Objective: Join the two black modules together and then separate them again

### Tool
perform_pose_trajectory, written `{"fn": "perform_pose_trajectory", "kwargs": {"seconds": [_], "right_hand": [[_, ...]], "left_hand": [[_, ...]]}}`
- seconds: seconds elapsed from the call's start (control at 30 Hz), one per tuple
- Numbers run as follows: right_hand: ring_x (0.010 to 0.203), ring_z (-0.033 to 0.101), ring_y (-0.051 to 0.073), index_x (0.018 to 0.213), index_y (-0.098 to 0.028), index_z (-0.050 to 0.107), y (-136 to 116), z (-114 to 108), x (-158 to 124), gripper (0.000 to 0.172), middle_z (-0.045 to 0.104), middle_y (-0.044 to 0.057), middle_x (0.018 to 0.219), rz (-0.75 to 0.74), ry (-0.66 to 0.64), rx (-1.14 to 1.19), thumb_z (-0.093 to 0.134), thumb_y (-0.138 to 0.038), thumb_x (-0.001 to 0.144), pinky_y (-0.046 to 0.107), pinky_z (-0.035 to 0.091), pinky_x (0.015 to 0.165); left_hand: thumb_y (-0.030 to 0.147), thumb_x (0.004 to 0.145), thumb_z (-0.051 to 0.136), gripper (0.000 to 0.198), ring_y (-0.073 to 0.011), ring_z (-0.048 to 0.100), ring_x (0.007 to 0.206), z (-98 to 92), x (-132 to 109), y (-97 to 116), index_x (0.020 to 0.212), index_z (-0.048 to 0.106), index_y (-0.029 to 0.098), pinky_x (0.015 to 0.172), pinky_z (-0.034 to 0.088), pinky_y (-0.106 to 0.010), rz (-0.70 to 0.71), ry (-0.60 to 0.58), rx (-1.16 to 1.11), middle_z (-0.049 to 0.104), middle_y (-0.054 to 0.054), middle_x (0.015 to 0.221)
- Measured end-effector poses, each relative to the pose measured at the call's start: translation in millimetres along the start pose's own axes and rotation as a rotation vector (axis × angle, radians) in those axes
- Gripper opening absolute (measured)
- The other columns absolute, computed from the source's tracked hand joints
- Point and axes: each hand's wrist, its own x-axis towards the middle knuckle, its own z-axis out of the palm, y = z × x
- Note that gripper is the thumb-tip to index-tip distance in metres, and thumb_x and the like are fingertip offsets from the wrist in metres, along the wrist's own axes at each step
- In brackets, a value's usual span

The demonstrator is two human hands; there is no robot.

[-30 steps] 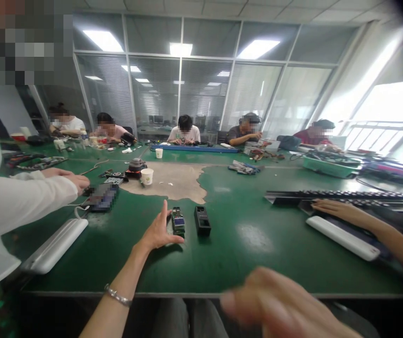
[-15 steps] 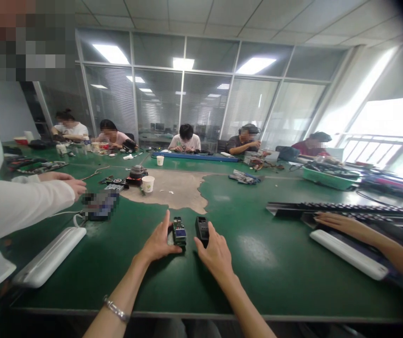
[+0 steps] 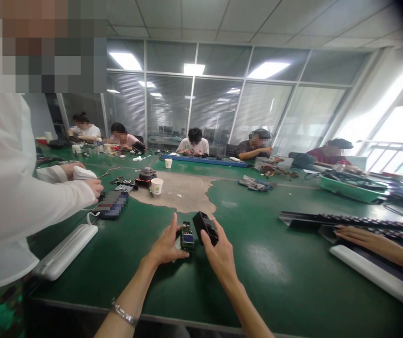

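Note:
My left hand [image 3: 166, 245] is beside a narrow green circuit board [image 3: 188, 240] with a small blue screen part. Its thumb and index finger are spread wide, the thumb tip at the board's near end; the other fingers are partly hidden. In my right hand [image 3: 221, 249] is a black plastic housing [image 3: 203, 225], gripped between thumb and fingers. The housing is tilted and raised just to the right of the board, with a gap between the two.
To the left, a person in a white sleeve [image 3: 60, 192] stands over a dark pixelated device [image 3: 113, 204]. White bars lie at left [image 3: 67, 251] and right [image 3: 374, 274]. Another person's hand [image 3: 360, 237] rests by black rails [image 3: 303, 219]. Paper cups [image 3: 157, 186] and gloves [image 3: 256, 183] lie beyond.
My right hand has lifted and tilted the black housing, which stood upright beside the board before. My left hand keeps its place by the board. The view has shifted slightly left.

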Motion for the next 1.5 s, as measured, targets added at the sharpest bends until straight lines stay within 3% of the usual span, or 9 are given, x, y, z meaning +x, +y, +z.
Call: {"fn": "perform_pose_trajectory", "kwargs": {"seconds": [0.3,0.6,0.7,0.9,1.03,1.2,1.3,1.4,1.5], "right_hand": [[0.116,0.057,0.030,0.143,-0.013,0.037,-49.9,5.8,4.7,0.067,0.059,0.017,0.128,0.050,-0.109,-0.084,0.044,-0.051,0.089,0.041,0.044,0.096],[0.122,0.052,0.032,0.146,-0.017,0.032,-28.4,13.3,2.9,0.075,0.048,0.014,0.141,0.034,0.051,-0.033,0.042,-0.061,0.086,0.043,0.041,0.099],[0.122,0.052,0.034,0.148,-0.017,0.028,-11.2,14.9,1.1,0.080,0.046,0.015,0.142,0.079,0.095,-0.036,0.043,-0.063,0.085,0.045,0.040,0.101],[0.118,0.055,0.034,0.150,-0.018,0.023,13.5,16.0,-0.9,0.081,0.052,0.016,0.136,0.142,0.147,-0.017,0.044,-0.064,0.086,0.046,0.041,0.098],[0.119,0.054,0.033,0.150,-0.017,0.023,17.1,13.8,1.5,0.080,0.050,0.016,0.138,0.140,0.152,-0.006,0.043,-0.063,0.086,0.044,0.040,0.099],[0.119,0.053,0.031,0.150,-0.016,0.024,18.4,8.4,0.4,0.081,0.051,0.016,0.135,0.134,0.155,0.006,0.042,-0.063,0.086,0.043,0.039,0.099],[0.119,0.053,0.030,0.150,-0.018,0.022,18.8,6.0,-2.0,0.080,0.049,0.015,0.137,0.123,0.156,0.020,0.041,-0.063,0.087,0.042,0.039,0.099],[0.121,0.051,0.030,0.150,-0.019,0.022,18.7,4.2,-3.6,0.079,0.046,0.014,0.142,0.111,0.166,0.036,0.042,-0.062,0.087,0.042,0.038,0.100],[0.117,0.054,0.030,0.150,-0.018,0.023,19.0,2.1,-4.3,0.079,0.054,0.013,0.133,0.148,0.173,0.066,0.042,-0.062,0.087,0.042,0.039,0.098]], "left_hand": [[0.024,0.055,0.087,0.141,-0.0313,0.046,0.127,0.9,-1.2,-2.1,0.148,-0.019,0.028,0.106,0.035,-0.052,0.016,0.032,-0.011,0.051,-0.011,0.137],[0.040,0.046,0.092,0.152,-0.0373,0.035,0.135,-5.7,-2.5,-0.5,0.148,-0.019,0.024,0.111,0.027,-0.057,0.020,0.008,-0.034,0.040,-0.017,0.147],[0.030,0.052,0.088,0.138,-0.0381,0.026,0.140,-9.0,-4.6,2.5,0.152,-0.007,0.023,0.114,0.022,-0.056,0.026,-0.010,-0.048,0.029,-0.017,0.153],[0.009,0.071,0.055,0.085,-0.0284,0.036,0.138,-6.0,0.3,-6.8,0.149,0.025,0.025,0.111,0.036,-0.048,0.017,0.339,-0.323,0.034,-0.010,0.151],[0.015,0.077,0.057,0.060,-0.0274,0.058,0.118,-5.0,5.0,-14.3,0.136,0.045,0.022,0.094,0.055,-0.042,-0.039,0.561,-0.357,0.040,-0.013,0.144],[0.028,0.082,0.064,0.041,-0.0250,0.071,0.095,-11.2,6.0,-13.2,0.121,0.059,0.016,0.089,0.058,-0.042,-0.157,0.713,-0.336,0.057,-0.014,0.128],[0.044,0.084,0.064,0.034,-0.0299,0.067,0.105,-16.0,8.1,-4.5,0.101,0.070,0.015,0.096,0.053,-0.046,-0.174,0.669,-0.258,0.063,-0.014,0.122],[0.060,0.090,0.050,0.051,-0.0306,0.056,0.121,-18.9,9.8,6.5,0.109,0.069,0.017,0.103,0.046,-0.048,-0.175,0.519,-0.223,0.063,-0.013,0.123],[0.073,0.076,0.060,0.096,-0.0324,0.034,0.139,-17.6,7.1,13.9,0.150,0.025,0.021,0.113,0.029,-0.050,-0.067,0.227,-0.200,0.038,-0.016,0.149]]}}
